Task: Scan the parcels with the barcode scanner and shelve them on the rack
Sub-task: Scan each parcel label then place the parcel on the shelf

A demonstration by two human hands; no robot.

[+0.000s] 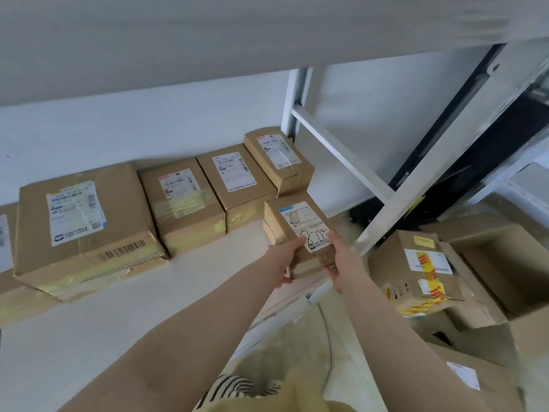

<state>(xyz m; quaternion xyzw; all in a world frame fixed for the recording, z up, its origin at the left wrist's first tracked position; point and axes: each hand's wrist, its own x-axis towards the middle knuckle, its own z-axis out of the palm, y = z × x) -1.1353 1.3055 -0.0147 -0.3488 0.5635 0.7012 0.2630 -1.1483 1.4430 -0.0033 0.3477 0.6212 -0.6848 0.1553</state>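
The white rack shelf (pixel 184 281) carries a row of parcels; the far-left one (pixel 4 242) is cut off by the frame edge. The large box (pixel 86 230) sits left. Both hands, left hand (pixel 286 260) and right hand (pixel 344 263), clamp a small parcel (pixel 300 230) at the shelf's right end, fingertips hidden beneath. Labels are unreadable.

head cam | looks forward-down along both arms | close over rack shelf (pixel 190 292) | floor at right

Matt brown cardboard parcels (pixel 181 203) carry glossy tape and white paper labels (pixel 75 212); the white shelf (pixel 124 316) looks smooth painted metal.
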